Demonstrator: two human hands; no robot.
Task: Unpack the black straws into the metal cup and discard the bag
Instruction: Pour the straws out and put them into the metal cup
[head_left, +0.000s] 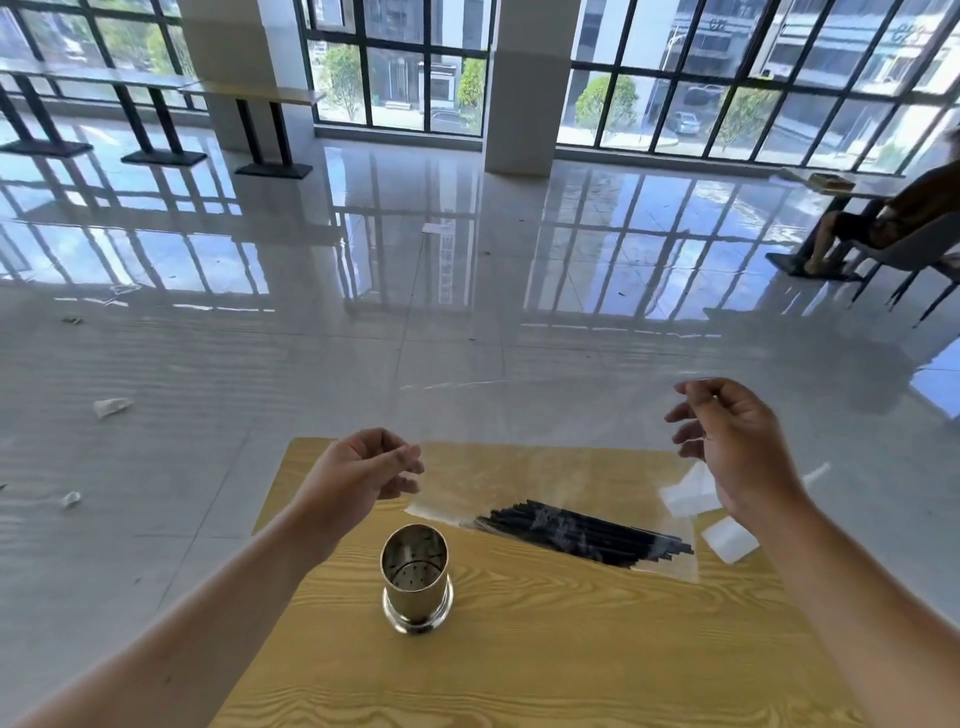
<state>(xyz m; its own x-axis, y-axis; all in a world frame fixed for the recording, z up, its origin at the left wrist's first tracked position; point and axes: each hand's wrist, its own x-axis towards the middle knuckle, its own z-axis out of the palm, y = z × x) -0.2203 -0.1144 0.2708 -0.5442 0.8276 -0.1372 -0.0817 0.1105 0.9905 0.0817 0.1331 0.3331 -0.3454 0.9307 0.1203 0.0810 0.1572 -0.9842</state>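
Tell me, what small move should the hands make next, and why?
Probably pull the top of the bag open. The left hand and right hand pinch its upper edge, the straws lie inside it on the table, and the cup stands empty.

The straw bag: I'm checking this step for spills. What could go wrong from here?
1. The black straws lie loose and sideways low in the clear bag, which the left hand and right hand seem to pinch only at its top; a slip could scatter them over the table.
2. The metal cup is narrow and stands free beside the bag; straws tipped in crooked may miss it or knock it over.
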